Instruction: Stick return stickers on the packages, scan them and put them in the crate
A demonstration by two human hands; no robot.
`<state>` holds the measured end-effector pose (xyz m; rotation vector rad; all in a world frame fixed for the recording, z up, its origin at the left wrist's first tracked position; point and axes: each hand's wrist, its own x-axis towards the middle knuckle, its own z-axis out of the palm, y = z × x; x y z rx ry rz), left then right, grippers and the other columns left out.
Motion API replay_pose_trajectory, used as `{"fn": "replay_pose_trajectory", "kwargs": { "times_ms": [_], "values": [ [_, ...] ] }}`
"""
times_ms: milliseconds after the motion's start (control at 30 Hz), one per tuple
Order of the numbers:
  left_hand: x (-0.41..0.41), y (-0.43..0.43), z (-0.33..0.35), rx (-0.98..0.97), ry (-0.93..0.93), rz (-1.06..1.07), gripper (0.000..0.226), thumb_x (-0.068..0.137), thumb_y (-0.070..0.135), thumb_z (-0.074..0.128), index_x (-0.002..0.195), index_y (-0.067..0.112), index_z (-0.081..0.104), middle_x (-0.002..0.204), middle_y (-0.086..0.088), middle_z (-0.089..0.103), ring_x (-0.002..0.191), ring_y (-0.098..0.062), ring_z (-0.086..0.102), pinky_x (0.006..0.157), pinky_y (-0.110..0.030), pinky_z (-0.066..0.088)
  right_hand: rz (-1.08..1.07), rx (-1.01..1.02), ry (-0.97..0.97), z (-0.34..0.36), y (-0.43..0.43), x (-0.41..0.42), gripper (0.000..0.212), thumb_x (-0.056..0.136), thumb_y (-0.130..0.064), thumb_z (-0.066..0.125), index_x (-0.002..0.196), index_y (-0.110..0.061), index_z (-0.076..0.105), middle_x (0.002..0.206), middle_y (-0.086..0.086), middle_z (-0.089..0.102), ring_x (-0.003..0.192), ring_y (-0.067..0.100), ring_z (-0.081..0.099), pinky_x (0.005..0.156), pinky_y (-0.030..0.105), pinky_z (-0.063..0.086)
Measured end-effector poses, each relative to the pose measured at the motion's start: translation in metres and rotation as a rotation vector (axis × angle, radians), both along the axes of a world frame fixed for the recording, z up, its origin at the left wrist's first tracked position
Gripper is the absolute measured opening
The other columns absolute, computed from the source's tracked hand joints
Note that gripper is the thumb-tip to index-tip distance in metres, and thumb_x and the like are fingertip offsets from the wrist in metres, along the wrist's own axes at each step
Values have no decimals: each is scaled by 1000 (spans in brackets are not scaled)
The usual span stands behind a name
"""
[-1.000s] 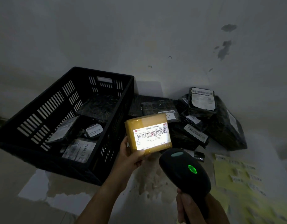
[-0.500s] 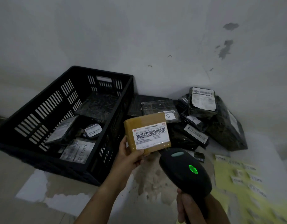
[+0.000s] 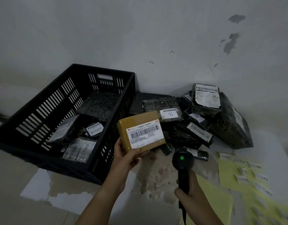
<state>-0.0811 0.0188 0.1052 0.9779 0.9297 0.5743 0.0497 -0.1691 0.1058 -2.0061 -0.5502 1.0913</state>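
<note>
Big black crate (image 3: 47,109) on the floor at the left, dark bags inside, two marked RETURN. Heap of black bags (image 3: 227,124) by the wall at the right. Yellow sticker sheets (image 3: 229,174) on the floor, lower right. Brown taped box (image 3: 140,131) up in the air just beside the crate, white label with black bars on top. Black scanner (image 3: 182,161) below it, green dot lit. Left grip (image 3: 127,157) wrapped round the box's lower corner. Right grip (image 3: 190,190) closed round the scanner handle. Bright glow on the label a second ago, gone now.

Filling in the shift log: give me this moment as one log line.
left hand holds brown cardboard parcel | right hand grips black barcode scanner, green light on | parcel outside black slatted crate
</note>
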Motion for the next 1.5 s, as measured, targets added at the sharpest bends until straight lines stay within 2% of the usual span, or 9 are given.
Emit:
{"fn": "replay_pose_trajectory", "kwargs": {
  "times_ms": [100, 267, 367, 467, 933, 1167, 1267, 1367, 1500],
  "values": [
    [-8, -2, -1, 8, 9, 50, 60, 98, 13, 64, 141, 47, 41, 121, 10, 74, 101, -18, 76, 84, -36, 49, 73, -102, 29, -43, 13, 16, 70, 91, -12, 59, 143, -32, 18, 107, -2, 52, 77, 19, 60, 55, 22, 45],
    [-22, -6, -13, -24, 41, 124, 59, 98, 16, 65, 143, 47, 42, 127, 6, 71, 105, -23, 75, 93, -45, 50, 189, -213, -84, -99, 34, 26, 76, 88, -13, 66, 148, -20, 20, 114, 3, 56, 79, 16, 59, 53, 18, 43],
    [-31, -11, -17, -20, 70, 130, 55, 99, 17, 63, 142, 46, 44, 125, 8, 72, 104, -22, 75, 101, -50, 48, 207, -211, -159, -124, 42, 27, 84, 85, -16, 72, 151, -17, 21, 134, 7, 52, 106, 20, 60, 74, 23, 52],
    [-37, -14, -21, -19, 107, 137, 52, 99, 16, 63, 139, 44, 47, 121, 7, 74, 102, -21, 76, 100, -50, 49, 199, -187, -200, -141, 47, 26, 89, 81, -18, 78, 151, -13, 23, 138, 9, 51, 118, 25, 57, 90, 31, 51],
    [-34, -28, -29, -32, 186, 74, 50, 99, 17, 62, 138, 45, 48, 122, 8, 73, 104, -23, 75, 90, -44, 48, 247, -135, -303, -169, 29, 21, 83, 80, -24, 76, 148, -19, 29, 135, 4, 45, 121, 25, 50, 87, 29, 46],
    [-2, -67, -47, -115, 224, -3, 53, 99, 14, 63, 140, 43, 47, 122, 5, 74, 101, -23, 76, 83, -40, 50, 231, -82, -357, -150, -37, 13, 80, 88, -42, 67, 153, -23, 25, 152, -3, 34, 136, 18, 40, 105, 29, 41],
    [15, -91, -53, -143, 237, -62, 58, 99, 16, 63, 145, 42, 41, 126, 1, 72, 102, -25, 76, 84, -39, 51, 185, -59, -340, -143, -80, 18, 72, 90, -43, 63, 151, -31, 26, 148, -11, 38, 131, 11, 44, 100, 19, 40],
    [35, -118, -59, -148, 260, -127, 58, 99, 17, 62, 145, 42, 39, 122, 3, 74, 99, -23, 77, 83, -39, 50, 104, -77, -323, -140, -123, 34, 65, 92, -39, 64, 147, -36, 30, 134, -17, 43, 114, 2, 48, 82, 1, 36],
    [60, -148, -68, -201, 291, -167, 57, 97, 15, 66, 141, 42, 45, 111, 8, 77, 99, -24, 76, 81, -39, 54, 7, -127, -347, -138, -169, 62, 56, 92, -40, 64, 141, -37, 38, 123, -19, 51, 98, 1, 54, 74, 11, 41]
  ]
}}
